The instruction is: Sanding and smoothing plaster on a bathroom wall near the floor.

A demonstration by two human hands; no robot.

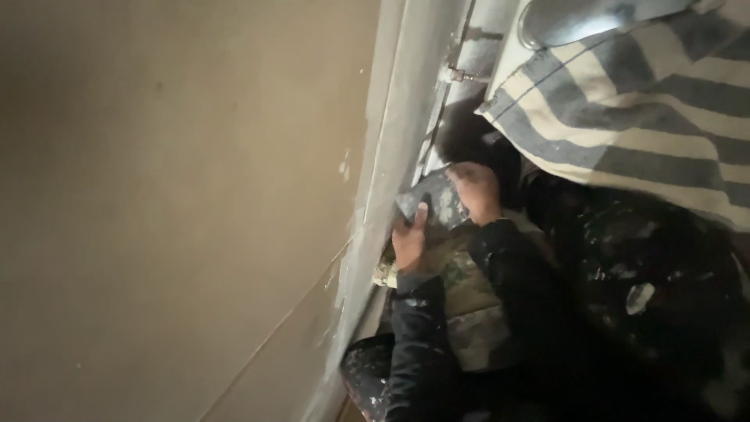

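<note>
Grey, plaster-smeared steel: a flat scraper blade (434, 199) lies against the pale door frame (394, 148), just right of it. The left hand (409, 244) pinches its lower edge; the right hand (476, 190) grips its upper end. It looks stiff, light, slippery with filler; best held by the ends.

Grey-and-cream striped cloth (641, 101) — beige wall (172, 195) — black paint-flecked sleeves (422, 344)

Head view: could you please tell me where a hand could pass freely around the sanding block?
Free: the bare beige wall left of the white corner trim. Crowded: the left hand and right hand press the sanding block against the trim, hemmed by the striped cloth above and paint-spattered sleeves below.
</note>
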